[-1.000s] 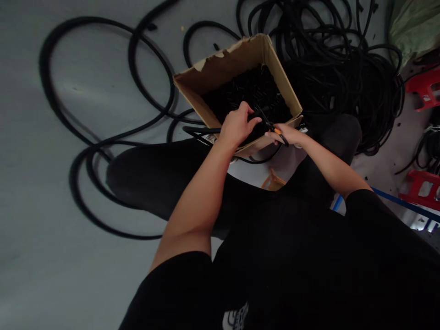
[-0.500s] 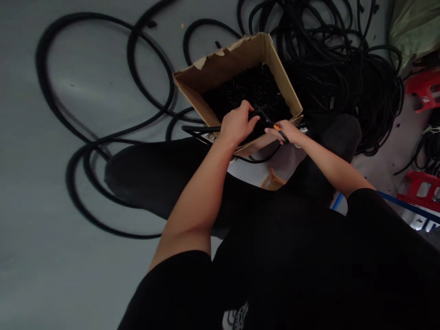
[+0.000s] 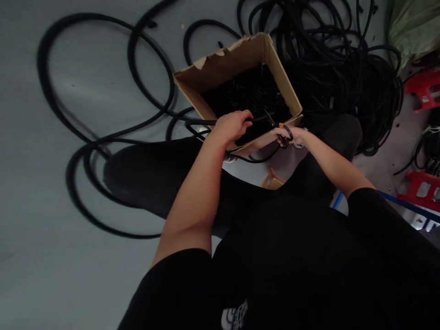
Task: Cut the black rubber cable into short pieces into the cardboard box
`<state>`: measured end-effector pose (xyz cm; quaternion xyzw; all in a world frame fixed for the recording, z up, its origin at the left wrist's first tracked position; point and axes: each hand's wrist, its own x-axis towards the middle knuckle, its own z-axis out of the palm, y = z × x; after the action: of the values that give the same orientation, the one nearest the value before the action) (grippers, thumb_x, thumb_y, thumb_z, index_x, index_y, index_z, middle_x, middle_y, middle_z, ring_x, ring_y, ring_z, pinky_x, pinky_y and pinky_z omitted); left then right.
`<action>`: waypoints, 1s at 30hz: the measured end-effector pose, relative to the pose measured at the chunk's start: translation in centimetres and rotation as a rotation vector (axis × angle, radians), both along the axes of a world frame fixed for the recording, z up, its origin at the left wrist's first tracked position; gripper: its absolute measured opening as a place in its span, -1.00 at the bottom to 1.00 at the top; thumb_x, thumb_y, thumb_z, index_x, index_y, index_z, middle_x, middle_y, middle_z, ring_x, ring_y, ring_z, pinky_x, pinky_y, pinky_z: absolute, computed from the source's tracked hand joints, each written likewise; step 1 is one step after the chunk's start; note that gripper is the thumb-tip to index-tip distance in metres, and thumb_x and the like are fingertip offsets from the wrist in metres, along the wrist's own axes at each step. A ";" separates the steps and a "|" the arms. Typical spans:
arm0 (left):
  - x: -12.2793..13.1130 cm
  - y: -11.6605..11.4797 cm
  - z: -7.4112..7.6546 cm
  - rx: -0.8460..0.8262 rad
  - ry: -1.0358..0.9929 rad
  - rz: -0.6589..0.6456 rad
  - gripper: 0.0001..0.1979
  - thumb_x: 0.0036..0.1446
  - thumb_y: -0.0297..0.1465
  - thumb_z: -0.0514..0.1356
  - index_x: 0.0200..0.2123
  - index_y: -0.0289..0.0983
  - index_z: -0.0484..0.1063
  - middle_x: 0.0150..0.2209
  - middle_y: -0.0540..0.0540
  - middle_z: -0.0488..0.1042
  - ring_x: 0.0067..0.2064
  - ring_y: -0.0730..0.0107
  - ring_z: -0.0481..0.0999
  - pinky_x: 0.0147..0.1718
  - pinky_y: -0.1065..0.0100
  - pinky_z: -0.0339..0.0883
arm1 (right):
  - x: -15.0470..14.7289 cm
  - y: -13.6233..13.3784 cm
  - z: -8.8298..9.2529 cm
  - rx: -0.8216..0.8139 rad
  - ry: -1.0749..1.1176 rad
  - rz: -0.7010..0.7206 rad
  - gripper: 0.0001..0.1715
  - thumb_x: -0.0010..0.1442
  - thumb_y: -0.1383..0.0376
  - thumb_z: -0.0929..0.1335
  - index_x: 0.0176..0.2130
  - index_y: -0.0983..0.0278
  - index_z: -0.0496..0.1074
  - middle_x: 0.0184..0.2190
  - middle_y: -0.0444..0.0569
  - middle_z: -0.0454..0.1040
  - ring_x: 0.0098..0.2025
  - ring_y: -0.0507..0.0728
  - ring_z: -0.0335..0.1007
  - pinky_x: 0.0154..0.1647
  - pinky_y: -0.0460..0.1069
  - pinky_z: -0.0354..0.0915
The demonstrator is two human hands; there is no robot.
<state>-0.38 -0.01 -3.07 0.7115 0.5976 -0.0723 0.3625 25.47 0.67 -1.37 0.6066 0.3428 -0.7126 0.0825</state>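
My left hand (image 3: 234, 124) is closed around a black rubber hose or cable (image 3: 202, 122), whose end pokes out past my fingers over the open cardboard box (image 3: 292, 89). In my right hand (image 3: 287, 135) is a pair of scissors (image 3: 281, 125) with orange and black handles. The blades are partly spread and point up and left above the box, apart from my left hand. Many short black cut pieces (image 3: 247, 91) fill the bottom of the box. The box stands between my legs, its far rim torn.
Large loops of black hose (image 3: 44, 68) lie on the grey floor at left. A big tangled coil (image 3: 343, 82) is heaped at the right behind the box. Red plastic stools (image 3: 424, 89) and a green sack (image 3: 412, 32) are at the far right. A small wooden piece (image 3: 272, 181) shows below the box.
My hands have moved apart: the left slid left along the hose, and the right drew back right with the scissors. The scissor blades now show more clearly.
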 end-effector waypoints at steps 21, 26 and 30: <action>0.5 -0.2 0.8 0.049 -0.015 0.020 -0.47 0.69 -0.35 0.00 0.43 -0.25 0.67 0.37 -0.44 0.75 0.51 -0.31 0.56 0.50 -0.18 0.47 | -0.7 -0.5 0.8 0.213 -0.044 -0.103 -0.32 0.51 0.01 0.73 -0.27 0.13 0.30 -0.53 -0.26 0.27 -0.51 0.03 0.20 -0.56 -0.11 0.25; 0.7 -0.1 1.9 0.044 0.057 0.046 -0.45 0.73 -0.38 -0.03 0.48 -0.38 0.62 0.47 -0.57 0.66 0.59 -0.35 0.52 0.57 -0.23 0.40 | -0.9 -0.8 1.0 0.249 -0.075 -0.037 -0.36 0.47 0.10 0.71 -0.29 0.09 0.28 -0.62 -0.29 0.20 -0.55 0.04 0.16 -0.61 -0.09 0.21; 0.6 -0.1 1.8 0.041 0.043 0.075 -0.51 0.74 -0.31 0.10 0.51 -0.35 0.59 0.47 -0.56 0.65 0.61 -0.39 0.51 0.58 -0.26 0.41 | -0.3 -0.8 -0.4 0.240 -0.039 -0.031 -0.33 0.40 0.17 0.73 -0.29 0.09 0.24 -0.64 -0.31 0.22 -0.56 0.02 0.15 -0.63 -0.12 0.13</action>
<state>0.18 -0.15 -1.24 0.6944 0.6327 -0.0617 0.3372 25.14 -0.16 -1.79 0.6312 0.4146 -0.6555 0.0051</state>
